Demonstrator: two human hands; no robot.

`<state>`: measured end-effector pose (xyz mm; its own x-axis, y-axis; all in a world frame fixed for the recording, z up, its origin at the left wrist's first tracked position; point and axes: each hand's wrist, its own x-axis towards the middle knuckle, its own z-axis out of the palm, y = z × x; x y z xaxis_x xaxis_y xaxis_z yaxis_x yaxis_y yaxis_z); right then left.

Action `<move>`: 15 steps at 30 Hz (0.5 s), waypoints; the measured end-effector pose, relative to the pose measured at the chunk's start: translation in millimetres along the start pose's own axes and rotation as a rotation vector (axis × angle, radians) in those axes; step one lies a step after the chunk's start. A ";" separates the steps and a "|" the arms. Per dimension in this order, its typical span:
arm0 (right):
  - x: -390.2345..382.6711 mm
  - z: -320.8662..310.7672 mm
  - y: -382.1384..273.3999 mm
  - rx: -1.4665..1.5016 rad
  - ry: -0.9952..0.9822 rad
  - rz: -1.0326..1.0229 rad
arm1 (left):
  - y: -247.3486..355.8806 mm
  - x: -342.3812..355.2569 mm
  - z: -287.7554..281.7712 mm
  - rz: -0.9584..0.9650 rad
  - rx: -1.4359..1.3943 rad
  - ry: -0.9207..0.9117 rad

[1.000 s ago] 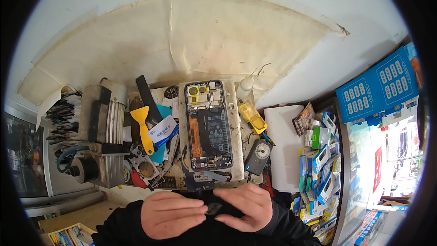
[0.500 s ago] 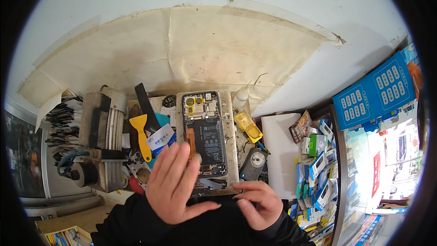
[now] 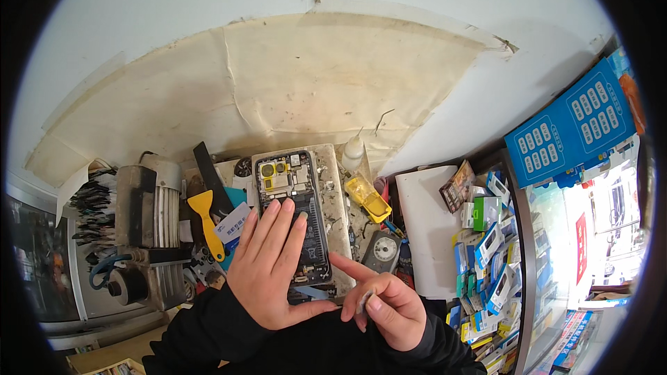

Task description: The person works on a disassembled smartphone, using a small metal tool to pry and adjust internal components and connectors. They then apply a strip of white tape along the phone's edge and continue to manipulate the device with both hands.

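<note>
An opened phone (image 3: 285, 173), its inner parts exposed, lies on a worn beige block (image 3: 337, 208). My left hand (image 3: 267, 267) is spread over the lower left of the phone, fingers stretched out. At the phone's lower right edge, the index finger of my right hand (image 3: 392, 309) points forward, while its thumb and other fingers pinch a small silvery piece (image 3: 365, 300), too small to name. A grey-blue strip (image 3: 313, 291) lies below the phone. Just left of it are a yellow scraper (image 3: 207, 219) and a white-and-blue card (image 3: 229, 222).
A grey machine (image 3: 149, 215) and dark stacked items (image 3: 94, 215) stand left. Rightward are a white bottle (image 3: 353, 154), yellow device (image 3: 367, 198), dark device (image 3: 382, 253), white mat (image 3: 429, 236) and piled boxed accessories (image 3: 493, 267) beside a glass case (image 3: 549, 264).
My left hand has moved from below the phone up onto it, fingers now spread. My right index finger has stretched forward to the phone's edge. The scene has shifted slightly with the camera.
</note>
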<state>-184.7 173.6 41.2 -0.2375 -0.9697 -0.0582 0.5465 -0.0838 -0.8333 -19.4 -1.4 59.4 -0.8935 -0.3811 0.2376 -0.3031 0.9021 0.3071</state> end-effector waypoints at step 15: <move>4.7 -16.5 -8.5 0.393 -0.109 0.137 | -2.2 -1.8 10.4 -0.007 -0.072 0.066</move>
<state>-203.7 173.6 38.9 -0.0665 -0.9947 -0.0779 0.8364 -0.0130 -0.5479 -20.6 -0.7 48.7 -0.8668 -0.4022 0.2947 -0.2828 0.8833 0.3738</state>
